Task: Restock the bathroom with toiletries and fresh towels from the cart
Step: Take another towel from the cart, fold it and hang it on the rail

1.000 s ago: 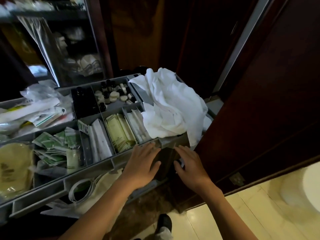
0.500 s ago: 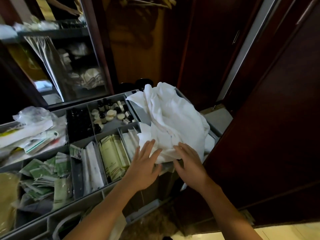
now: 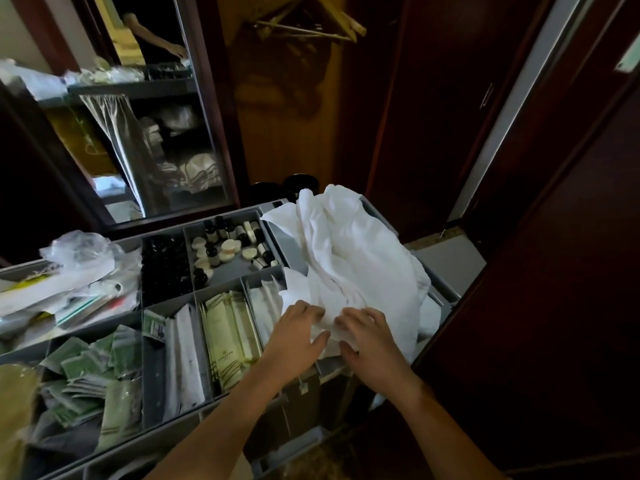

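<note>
A crumpled white towel [image 3: 353,258] lies heaped on the right end of the grey cart tray [image 3: 194,296]. My left hand [image 3: 294,337] and my right hand [image 3: 370,337] both grip the towel's near edge, fingers curled into the cloth. The tray's compartments hold small dark bottles with round soaps [image 3: 228,247], pale green packets [image 3: 225,337], white sachets [image 3: 183,355] and green sachets [image 3: 90,368].
A clear plastic bag [image 3: 83,258] and wrapped items fill the tray's left side. Behind the cart is a mirrored wardrobe door [image 3: 149,140]; wooden hangers [image 3: 311,26] hang above. Dark wooden door panels [image 3: 554,271] stand close on the right.
Both hands rose from the cart's front edge onto the towel, and their fingers have now closed into its near edge. The view tilted upward.
</note>
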A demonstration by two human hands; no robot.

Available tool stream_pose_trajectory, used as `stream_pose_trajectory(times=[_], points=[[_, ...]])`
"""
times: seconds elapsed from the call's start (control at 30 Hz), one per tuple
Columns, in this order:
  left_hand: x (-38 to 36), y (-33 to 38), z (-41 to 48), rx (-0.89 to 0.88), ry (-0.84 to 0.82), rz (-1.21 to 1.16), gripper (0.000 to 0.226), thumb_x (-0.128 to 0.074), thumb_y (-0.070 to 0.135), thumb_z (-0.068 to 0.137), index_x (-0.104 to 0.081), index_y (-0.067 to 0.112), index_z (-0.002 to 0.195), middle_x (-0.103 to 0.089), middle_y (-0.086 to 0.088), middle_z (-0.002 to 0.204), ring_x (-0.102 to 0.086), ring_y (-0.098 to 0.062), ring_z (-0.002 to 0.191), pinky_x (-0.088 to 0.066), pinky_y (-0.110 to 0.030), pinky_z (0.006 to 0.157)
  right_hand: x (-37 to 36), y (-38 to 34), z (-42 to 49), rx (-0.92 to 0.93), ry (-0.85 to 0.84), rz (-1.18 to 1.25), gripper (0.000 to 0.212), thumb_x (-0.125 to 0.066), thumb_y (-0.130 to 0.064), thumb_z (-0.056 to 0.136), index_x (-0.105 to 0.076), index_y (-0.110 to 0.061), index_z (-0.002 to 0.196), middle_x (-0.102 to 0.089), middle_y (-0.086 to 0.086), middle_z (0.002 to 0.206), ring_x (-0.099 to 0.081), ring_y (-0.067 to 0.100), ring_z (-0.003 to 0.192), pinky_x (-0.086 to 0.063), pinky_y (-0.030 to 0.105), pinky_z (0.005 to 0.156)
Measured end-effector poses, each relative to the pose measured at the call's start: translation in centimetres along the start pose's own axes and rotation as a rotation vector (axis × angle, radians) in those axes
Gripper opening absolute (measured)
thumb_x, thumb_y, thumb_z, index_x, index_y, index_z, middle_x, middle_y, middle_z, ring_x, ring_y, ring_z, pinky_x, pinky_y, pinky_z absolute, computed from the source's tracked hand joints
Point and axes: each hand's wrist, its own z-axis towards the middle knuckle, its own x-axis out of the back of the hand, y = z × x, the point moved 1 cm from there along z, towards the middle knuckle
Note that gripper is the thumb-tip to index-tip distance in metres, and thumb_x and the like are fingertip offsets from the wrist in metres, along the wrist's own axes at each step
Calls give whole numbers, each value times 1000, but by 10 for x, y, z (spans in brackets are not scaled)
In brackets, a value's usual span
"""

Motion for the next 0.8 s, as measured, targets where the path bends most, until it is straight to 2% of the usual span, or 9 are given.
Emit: stream_pose_trajectory(times=[0.1, 0.17, 0.3, 0.5, 0.6, 0.73, 0.8], points=[[1, 6, 8, -29, 33, 59, 18, -58, 41, 96, -59, 25, 105, -53, 8, 101, -50, -14, 99, -44, -32, 87, 2, 3, -1, -1, -11, -16, 38, -51, -27, 103, -53, -29, 141, -44, -13, 151, -23, 11, 141, -22, 22, 116], [3, 8, 10, -53, 48, 55, 15, -56, 39, 98, -57, 24, 98, -52, 7, 97, -49, -15, 94, -44, -32, 82, 4, 4, -2, -13, -15, 0, 40, -51, -29, 102, -52, -28, 143, -45, -13, 151, -24, 10, 142, -27, 27, 120], [17, 13, 7, -118, 151, 60, 10, -58, 28, 96, -53, 20, 92, -49, 5, 93, -46, -15, 87, -43, -34, 78, 11, 2, 1, 3, 14, 7, 41, -52, -29, 100, -52, -30, 141, -49, -15, 146, -30, 8, 138, -32, 30, 118], [51, 14, -7, -139, 243, 60, 11, -60, 19, 93, -50, 21, 89, -49, 8, 88, -43, -10, 81, -36, -28, 75, 20, -12, 10, 57, 47, 43, 44, -58, -33, 97, -51, -30, 140, -51, -15, 141, -35, 9, 132, -30, 22, 112], [64, 14, -14, -106, 262, 34, 13, -60, 14, 91, -49, 21, 89, -48, 7, 87, -44, -12, 82, -40, -31, 74, 22, -22, 10, 72, 37, 86, 45, -57, -42, 96, -52, -30, 140, -53, -15, 139, -37, 6, 128, -34, 28, 114], [77, 14, -27, -93, 242, 16, 17, -59, 15, 89, -46, 25, 90, -48, 7, 91, -47, -12, 84, -45, -32, 71, 28, -34, 10, 78, 24, 138, 42, -53, -50, 98, -55, -31, 136, -53, -18, 137, -38, 3, 127, -34, 24, 110], [82, 16, -34, -87, 221, 11, 21, -59, 15, 88, -44, 30, 87, -48, 9, 91, -48, -8, 80, -46, -31, 68, 30, -41, 12, 85, 1, 152, 40, -50, -53, 97, -57, -33, 130, -56, -17, 132, -42, 4, 124, -37, 28, 109]])
